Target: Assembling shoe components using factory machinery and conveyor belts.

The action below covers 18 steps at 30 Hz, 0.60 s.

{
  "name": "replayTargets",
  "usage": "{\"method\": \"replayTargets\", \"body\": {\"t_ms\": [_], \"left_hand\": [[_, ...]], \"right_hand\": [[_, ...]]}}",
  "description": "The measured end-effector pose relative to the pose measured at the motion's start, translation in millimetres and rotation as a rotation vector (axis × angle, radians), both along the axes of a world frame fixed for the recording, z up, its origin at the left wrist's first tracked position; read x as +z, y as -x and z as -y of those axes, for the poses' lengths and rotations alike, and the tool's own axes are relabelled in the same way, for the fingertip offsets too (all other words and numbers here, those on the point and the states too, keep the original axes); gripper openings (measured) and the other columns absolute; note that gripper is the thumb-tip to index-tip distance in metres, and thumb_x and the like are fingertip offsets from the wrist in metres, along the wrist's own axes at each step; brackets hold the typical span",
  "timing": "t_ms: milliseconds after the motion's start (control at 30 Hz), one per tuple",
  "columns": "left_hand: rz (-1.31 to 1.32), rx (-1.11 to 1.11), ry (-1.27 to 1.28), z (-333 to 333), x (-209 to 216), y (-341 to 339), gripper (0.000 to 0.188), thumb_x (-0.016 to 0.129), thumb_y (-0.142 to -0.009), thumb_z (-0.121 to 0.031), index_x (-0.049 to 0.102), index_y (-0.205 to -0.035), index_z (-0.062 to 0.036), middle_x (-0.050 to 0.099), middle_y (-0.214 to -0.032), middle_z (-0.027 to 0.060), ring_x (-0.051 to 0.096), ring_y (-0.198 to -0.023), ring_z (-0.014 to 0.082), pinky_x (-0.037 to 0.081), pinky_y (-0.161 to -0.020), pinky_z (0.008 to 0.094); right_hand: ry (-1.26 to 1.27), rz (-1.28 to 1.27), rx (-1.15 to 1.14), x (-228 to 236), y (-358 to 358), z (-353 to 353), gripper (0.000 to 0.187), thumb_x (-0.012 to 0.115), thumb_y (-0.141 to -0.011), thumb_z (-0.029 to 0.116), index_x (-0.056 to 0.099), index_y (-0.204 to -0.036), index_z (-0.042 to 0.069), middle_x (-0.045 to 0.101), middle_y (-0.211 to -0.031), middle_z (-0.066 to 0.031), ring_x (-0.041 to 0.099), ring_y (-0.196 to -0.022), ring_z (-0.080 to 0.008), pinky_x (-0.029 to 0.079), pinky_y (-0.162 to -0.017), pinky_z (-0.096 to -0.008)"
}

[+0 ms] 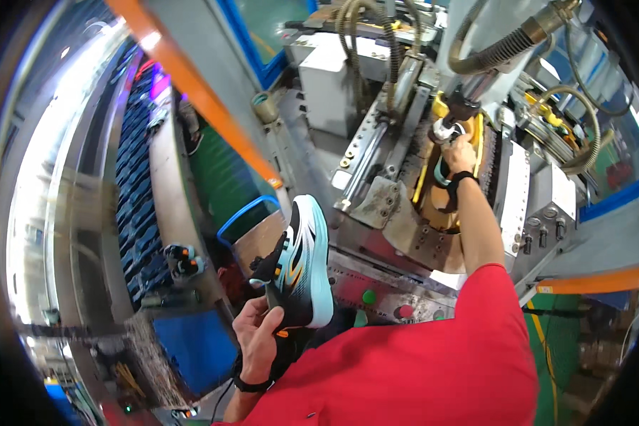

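Observation:
My left hand [258, 334] is closed on the heel of a sneaker [305, 263], thumb on the dark collar. The sneaker is held on its side, toe up, with a pale teal sole, a black and white upper and orange marks. My right arm reaches forward into a press machine [397, 206]. There my right hand [459, 154] is closed on a second sneaker [441, 172], with teal, white and black parts showing. My fingers and forearm hide much of it. It lies between the machine's yellow-edged side pads.
On the left runs a conveyor [138, 184] with a ridged blue surface; another shoe [183, 261] sits beside it. Control buttons [368, 297] line the press front. An orange bar [206, 92] slants across the upper left, and hoses [504, 53] hang over the press.

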State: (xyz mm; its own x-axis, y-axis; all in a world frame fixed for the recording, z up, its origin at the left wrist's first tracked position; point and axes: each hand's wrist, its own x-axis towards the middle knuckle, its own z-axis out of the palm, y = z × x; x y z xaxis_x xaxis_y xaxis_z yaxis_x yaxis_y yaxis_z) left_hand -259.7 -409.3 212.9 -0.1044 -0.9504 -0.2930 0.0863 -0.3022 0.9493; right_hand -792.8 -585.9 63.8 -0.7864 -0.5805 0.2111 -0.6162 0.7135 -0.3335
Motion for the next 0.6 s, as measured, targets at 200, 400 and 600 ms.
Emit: {"method": "replayTargets", "body": {"t_ms": [200,400,600], "left_hand": [[0.018,0.236,0.021,-65.7,-22.8,0.0,0.03,0.066,-0.086,0.001,0.059,-0.115,0.0079,0.066,-0.105,0.0099,0.062,-0.095,0.0136,0.05,-0.087,0.028],[-0.077,0.307,0.11,-125.5,-34.5,9.9,0.031,0.065,-0.087,0.005,0.058,-0.117,0.006,0.065,-0.111,0.0085,0.061,-0.099,0.0122,0.05,-0.087,0.027],[-0.05,0.332,0.094,-185.8,-35.2,-1.7,0.031,0.066,-0.086,0.004,0.059,-0.116,0.0022,0.063,-0.116,0.0086,0.06,-0.101,0.0116,0.05,-0.086,0.0261]], "right_hand": [[0.484,0.023,0.526,73.3,-109.3,-98.8,0.038,0.062,-0.085,0.011,0.057,-0.12,-0.002,0.066,-0.108,-0.0214,0.065,-0.094,-0.0378,0.051,-0.082,-0.041],[0.375,0.264,0.989,-23.0,-286.3,-197.4,0.017,0.062,-0.079,0.005,0.064,-0.096,0.003,0.064,-0.095,-0.0141,0.06,-0.093,-0.0319,0.049,-0.08,-0.0398],[0.188,0.175,1.147,-130.7,-291.8,-188.1,0.023,0.06,-0.082,0.008,0.058,-0.104,0.003,0.055,-0.103,-0.0175,0.052,-0.102,-0.038,0.042,-0.092,-0.0472]]}}
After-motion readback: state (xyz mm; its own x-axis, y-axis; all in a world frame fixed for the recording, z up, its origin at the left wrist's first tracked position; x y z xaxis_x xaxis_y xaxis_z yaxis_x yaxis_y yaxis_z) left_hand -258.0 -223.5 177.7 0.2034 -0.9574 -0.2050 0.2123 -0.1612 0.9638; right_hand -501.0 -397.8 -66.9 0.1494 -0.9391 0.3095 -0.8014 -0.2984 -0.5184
